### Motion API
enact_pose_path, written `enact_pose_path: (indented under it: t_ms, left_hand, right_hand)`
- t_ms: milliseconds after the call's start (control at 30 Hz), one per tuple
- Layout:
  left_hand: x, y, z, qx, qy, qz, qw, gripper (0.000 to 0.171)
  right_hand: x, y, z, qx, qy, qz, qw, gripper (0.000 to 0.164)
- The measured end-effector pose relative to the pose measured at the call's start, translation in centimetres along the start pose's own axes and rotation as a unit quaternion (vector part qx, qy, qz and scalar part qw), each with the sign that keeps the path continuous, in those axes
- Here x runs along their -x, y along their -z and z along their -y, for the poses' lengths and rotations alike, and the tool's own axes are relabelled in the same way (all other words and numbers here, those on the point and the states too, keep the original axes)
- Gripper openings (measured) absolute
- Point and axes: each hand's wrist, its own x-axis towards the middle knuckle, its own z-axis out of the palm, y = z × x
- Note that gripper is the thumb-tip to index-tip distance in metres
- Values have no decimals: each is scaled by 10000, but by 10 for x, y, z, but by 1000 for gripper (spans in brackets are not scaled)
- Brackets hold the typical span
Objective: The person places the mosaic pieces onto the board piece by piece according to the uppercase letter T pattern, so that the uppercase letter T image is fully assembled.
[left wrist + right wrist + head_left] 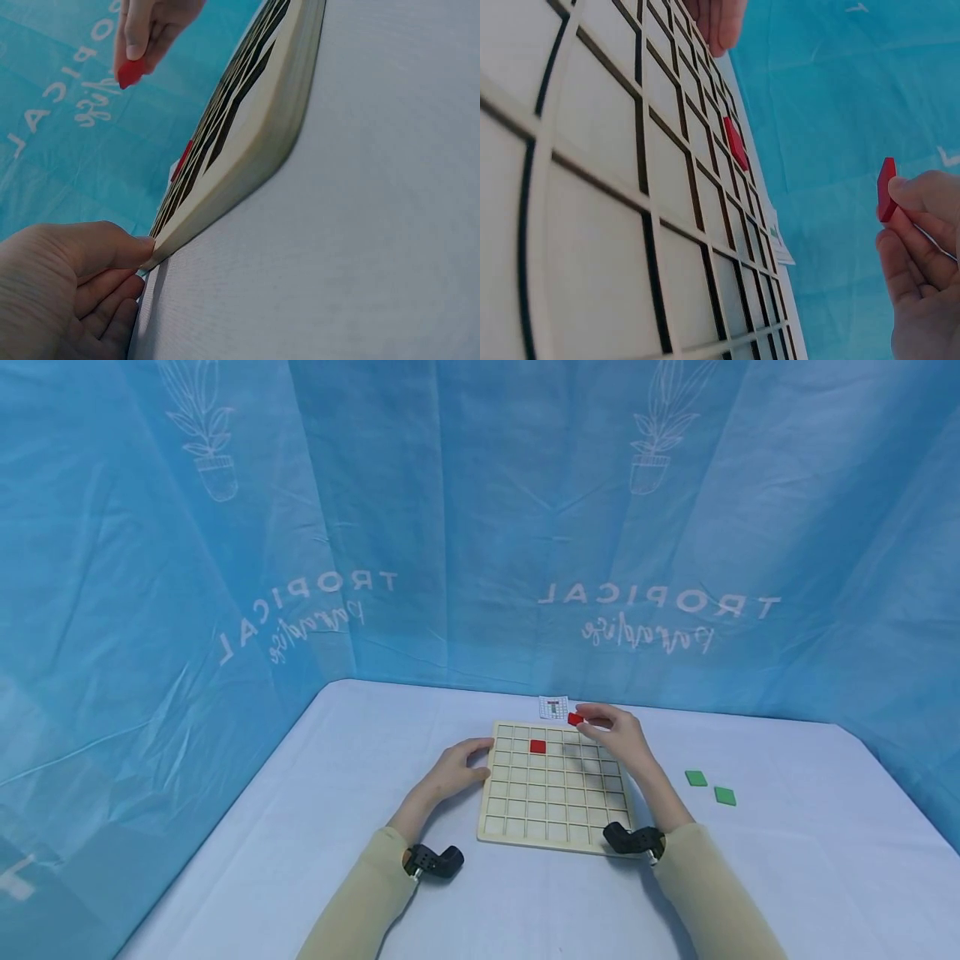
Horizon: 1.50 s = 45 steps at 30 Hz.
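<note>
Above the far edge of a wooden grid board (555,793), my right hand (615,737) pinches a small red square tile (575,719) between thumb and fingertips. The right wrist view shows this red tile (886,190) held on edge, raised off the board. Another red tile (537,747) lies in a cell near the board's far left part. My left hand (453,770) rests at the board's left edge, thumb and fingers spread along it. In the left wrist view the left thumb (124,247) touches the board's rim.
A small printed grid card (553,707) lies just beyond the board's far edge. Two green tiles (696,778) lie on the white tablecloth (795,860) right of the board. A blue curtain (487,527) hangs behind and along the sides of the table.
</note>
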Motion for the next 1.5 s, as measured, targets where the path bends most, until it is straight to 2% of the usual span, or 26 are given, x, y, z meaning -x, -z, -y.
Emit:
enact_pose_path:
  t_ms: [467,700,1167,1500]
  left_hand:
    - [1,-2,1,10,7,19,10000,53]
    - [0,-3,1,17,92,51,9999,54]
    - [-3,-2,3,55,6,29,10000,53]
    - [-2,0,4,79,-58,42,9999,53]
  right_hand:
    - [-5,-17,-7,-216,159,151,9995,34]
    - [-5,-24,-11,-269,-97,145,9995,34]
    - [-7,-34,-26,-166,-295,267,9991,32]
    - [-5,-39,-34,40,-188,374,9991,32]
